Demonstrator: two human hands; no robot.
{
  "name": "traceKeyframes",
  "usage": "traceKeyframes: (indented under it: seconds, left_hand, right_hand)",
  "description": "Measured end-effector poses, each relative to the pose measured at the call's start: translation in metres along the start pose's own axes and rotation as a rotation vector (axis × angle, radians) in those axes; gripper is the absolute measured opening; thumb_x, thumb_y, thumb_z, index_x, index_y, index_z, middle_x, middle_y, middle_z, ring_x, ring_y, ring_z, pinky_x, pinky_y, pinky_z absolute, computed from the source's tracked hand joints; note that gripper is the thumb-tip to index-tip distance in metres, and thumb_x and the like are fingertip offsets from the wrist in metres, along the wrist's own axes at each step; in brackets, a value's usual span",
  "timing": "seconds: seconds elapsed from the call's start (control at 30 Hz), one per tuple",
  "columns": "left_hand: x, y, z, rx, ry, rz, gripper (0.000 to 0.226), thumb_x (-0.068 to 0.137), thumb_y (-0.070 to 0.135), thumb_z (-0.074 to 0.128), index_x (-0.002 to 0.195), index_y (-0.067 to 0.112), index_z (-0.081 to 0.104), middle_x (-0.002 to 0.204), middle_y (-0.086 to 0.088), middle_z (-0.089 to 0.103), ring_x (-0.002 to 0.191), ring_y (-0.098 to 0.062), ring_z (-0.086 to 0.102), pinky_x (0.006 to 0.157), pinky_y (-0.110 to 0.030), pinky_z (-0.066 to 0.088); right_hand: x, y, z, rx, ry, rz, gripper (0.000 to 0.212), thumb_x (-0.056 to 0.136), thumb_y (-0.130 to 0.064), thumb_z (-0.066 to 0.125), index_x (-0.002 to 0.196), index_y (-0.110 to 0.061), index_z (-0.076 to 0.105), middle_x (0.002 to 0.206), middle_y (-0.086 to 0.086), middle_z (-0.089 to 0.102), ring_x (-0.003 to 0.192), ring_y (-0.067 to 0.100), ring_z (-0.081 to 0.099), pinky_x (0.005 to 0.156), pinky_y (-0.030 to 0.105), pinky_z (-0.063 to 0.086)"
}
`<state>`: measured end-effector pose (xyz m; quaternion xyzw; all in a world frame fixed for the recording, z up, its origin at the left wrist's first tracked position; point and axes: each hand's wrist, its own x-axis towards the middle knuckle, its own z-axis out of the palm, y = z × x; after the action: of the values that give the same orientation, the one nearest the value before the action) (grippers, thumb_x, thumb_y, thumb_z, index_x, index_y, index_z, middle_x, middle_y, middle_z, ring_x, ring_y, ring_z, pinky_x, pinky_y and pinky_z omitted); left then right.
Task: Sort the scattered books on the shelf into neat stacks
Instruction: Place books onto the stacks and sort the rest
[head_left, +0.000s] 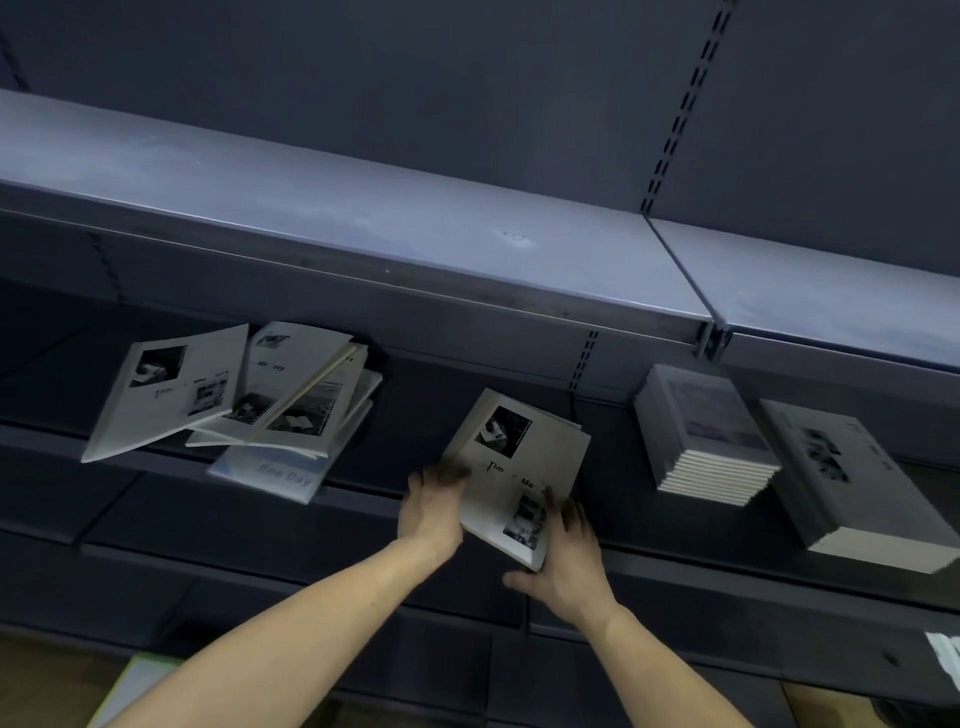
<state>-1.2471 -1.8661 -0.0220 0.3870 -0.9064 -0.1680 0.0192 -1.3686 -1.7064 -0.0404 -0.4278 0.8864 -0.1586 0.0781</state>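
Both my hands hold a small stack of grey books (511, 462) with black-and-white photos on the cover, at the middle of the dark shelf (363, 499). My left hand (434, 506) grips its left edge. My right hand (563, 556) grips its near right corner, fingers over the cover. A loose heap of the same grey books (228, 389) lies to the left, fanned out and overhanging the shelf edge, on top of a pale blue book (275, 475). To the right stand two neat stacks: a stack with purplish covers (706, 431) and a grey-covered stack (852, 483).
An upper shelf (363, 218) juts out above the books and shades them. Slotted uprights (680, 104) run up the back panel. More dark shelves lie below. A greenish object (140, 680) shows at the bottom left on a wooden floor.
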Motion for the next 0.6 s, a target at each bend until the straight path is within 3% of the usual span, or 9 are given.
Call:
traceKeyframes:
  seconds: [0.1, 0.2, 0.3, 0.37, 0.5, 0.6]
  left_hand:
    - [0.005, 0.005, -0.001, 0.038, 0.013, -0.027, 0.082, 0.085, 0.011, 0.063, 0.149, 0.040, 0.021, 0.143, -0.009, 0.035, 0.124, -0.033, 0.035, 0.096, -0.038, 0.044]
    - [0.006, 0.013, -0.002, 0.012, -0.012, -0.069, 0.079, 0.080, 0.017, 0.070, 0.144, 0.039, 0.029, 0.137, -0.011, 0.036, 0.122, -0.033, 0.036, 0.093, -0.037, 0.045]
    - [0.004, 0.021, 0.002, 0.046, -0.029, -0.112, 0.075, 0.082, 0.014, 0.070, 0.144, 0.035, 0.033, 0.137, -0.012, 0.032, 0.123, -0.031, 0.035, 0.091, -0.033, 0.046]
    - [0.005, 0.022, 0.007, 0.093, -0.023, -0.109, 0.072, 0.083, 0.015, 0.069, 0.144, 0.033, 0.034, 0.138, -0.013, 0.031, 0.123, -0.031, 0.035, 0.092, -0.033, 0.045]
    - [0.007, 0.020, 0.008, 0.081, 0.002, -0.126, 0.060, 0.087, 0.011, 0.064, 0.140, 0.030, 0.043, 0.140, -0.011, 0.030, 0.121, -0.030, 0.038, 0.087, -0.031, 0.047]
    - [0.010, 0.019, 0.007, 0.033, -0.045, -0.149, 0.068, 0.085, 0.008, 0.066, 0.143, 0.032, 0.041, 0.147, -0.013, 0.023, 0.127, -0.031, 0.035, 0.087, -0.030, 0.049]
  right_hand:
    - [0.001, -0.007, 0.001, 0.059, 0.055, 0.054, 0.123, 0.057, -0.066, 0.075, 0.154, -0.023, 0.013, 0.152, 0.004, 0.028, 0.141, 0.025, 0.027, 0.116, 0.042, 0.028]
    - [0.005, -0.008, 0.002, 0.083, 0.129, 0.089, 0.109, 0.063, -0.048, 0.081, 0.152, -0.021, 0.023, 0.145, 0.005, 0.041, 0.135, 0.025, 0.037, 0.112, 0.040, 0.034]
    - [0.011, -0.002, 0.000, 0.029, 0.139, 0.097, 0.104, 0.066, -0.046, 0.083, 0.150, -0.021, 0.029, 0.141, 0.003, 0.049, 0.130, 0.024, 0.044, 0.109, 0.042, 0.038]
    - [0.012, -0.002, -0.003, -0.009, 0.120, 0.116, 0.102, 0.066, -0.050, 0.081, 0.150, -0.022, 0.030, 0.142, 0.002, 0.049, 0.132, 0.023, 0.043, 0.110, 0.041, 0.036]
    - [0.014, -0.015, -0.002, -0.110, 0.018, 0.214, 0.103, 0.078, -0.052, 0.072, 0.155, -0.017, 0.014, 0.158, 0.011, 0.024, 0.147, 0.033, 0.017, 0.120, 0.044, 0.018]
    - [0.013, -0.018, -0.003, -0.137, 0.043, 0.234, 0.087, 0.081, -0.041, 0.070, 0.152, -0.017, 0.025, 0.151, 0.009, 0.039, 0.142, 0.029, 0.031, 0.118, 0.040, 0.025]
